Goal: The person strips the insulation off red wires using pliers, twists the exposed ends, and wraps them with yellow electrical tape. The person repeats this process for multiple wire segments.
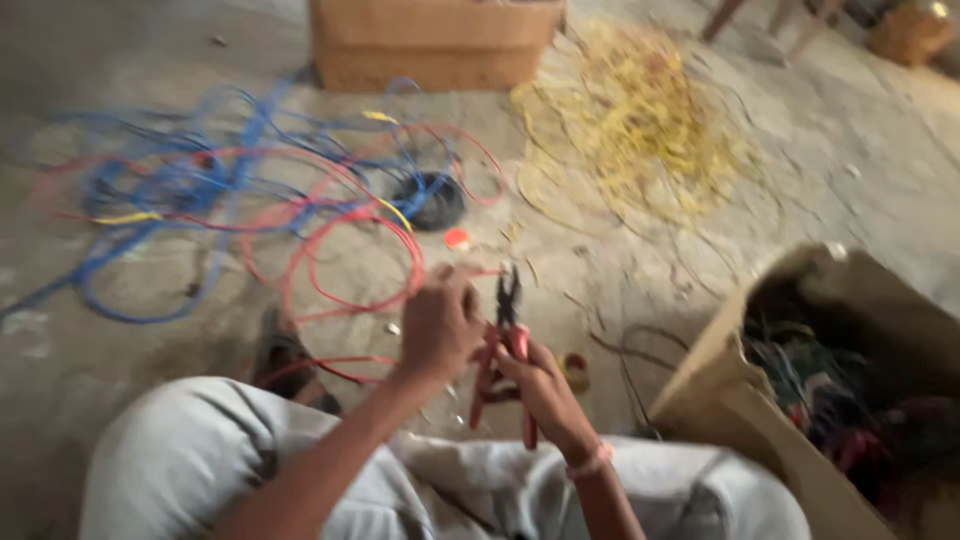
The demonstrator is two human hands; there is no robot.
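My right hand point(535, 385) grips red-handled pliers point(505, 345), dark jaws pointing up and away. My left hand point(438, 325) is closed around a red wire point(350, 225), just left of the pliers' jaws. That wire runs off to the left in big loops across the floor. Both hands hover above my knees in light trousers. The picture is blurred by motion.
Blue and red wires point(190, 180) lie tangled on the concrete floor at left, with a black coil point(428, 200) beside them. A heap of yellow strands point(635, 125) sits ahead. A cardboard box point(435, 40) stands at the back; another open box point(800, 370) holding mixed wires is at right.
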